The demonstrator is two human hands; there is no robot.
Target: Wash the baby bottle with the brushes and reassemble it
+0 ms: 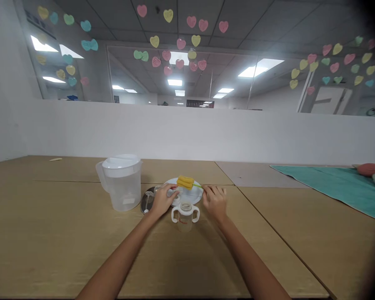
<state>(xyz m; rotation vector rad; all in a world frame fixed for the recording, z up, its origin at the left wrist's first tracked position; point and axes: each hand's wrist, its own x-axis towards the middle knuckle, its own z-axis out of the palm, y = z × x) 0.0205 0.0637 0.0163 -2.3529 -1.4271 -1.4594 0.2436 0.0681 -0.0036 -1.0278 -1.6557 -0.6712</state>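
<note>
My right hand (215, 202) is closed on the thin green handle of a yellow sponge brush (185, 182), whose head hangs over a white plate (196, 199). At the plate's left edge, my left hand (164, 200) is closed, its fingertips near small clear and white parts; what it grips is too small to make out. Between my hands and nearer to me stands a clear bottle (185, 218) with two white side handles and an uncovered top. A dark round tray (143, 203) beside my left hand bears a clear part with a thin tube (148, 201).
A lidded translucent pitcher (125, 183) stands left of the tray. At the right lies a teal cloth (337, 187) with a red object (370, 169) on it. A flat beige piece (55, 159) lies at the back left. A white wall (175, 133) rises behind the table.
</note>
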